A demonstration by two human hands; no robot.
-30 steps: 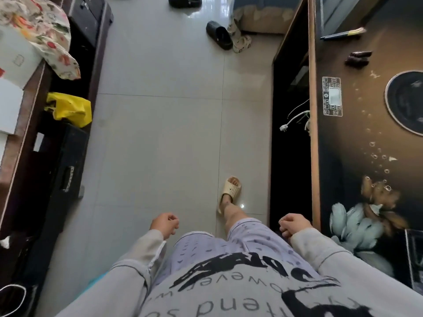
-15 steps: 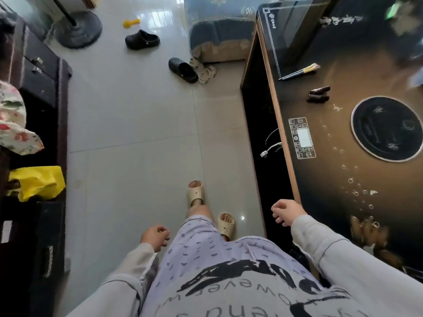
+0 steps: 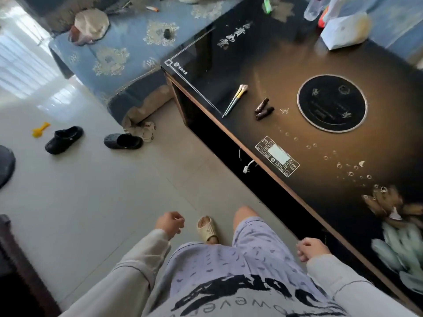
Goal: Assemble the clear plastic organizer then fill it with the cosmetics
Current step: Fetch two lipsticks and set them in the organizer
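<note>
On the dark glossy table (image 3: 270,72) lie two thin makeup brushes (image 3: 234,100) near its left edge and two dark brown cosmetic tubes (image 3: 263,109) just right of them. No clear plastic organizer shows in the head view. My left hand (image 3: 169,224) hangs over the floor with loosely curled fingers and holds nothing. My right hand (image 3: 312,249) hangs by the table's near edge, fingers loosely curled, also holding nothing. Both hands are well short of the cosmetics.
A round black inset (image 3: 332,102) and a control panel (image 3: 277,156) are set in the tabletop. A white bag (image 3: 344,30) and a bottle (image 3: 314,6) stand at the far end. A blue sofa (image 3: 109,51), black clogs (image 3: 64,139) and a yellow toy (image 3: 40,129) are on the left.
The view has swung right and up toward the table as I walk forward; the brushes and tubes are closer. Both hands still hang at my sides, holding nothing.
</note>
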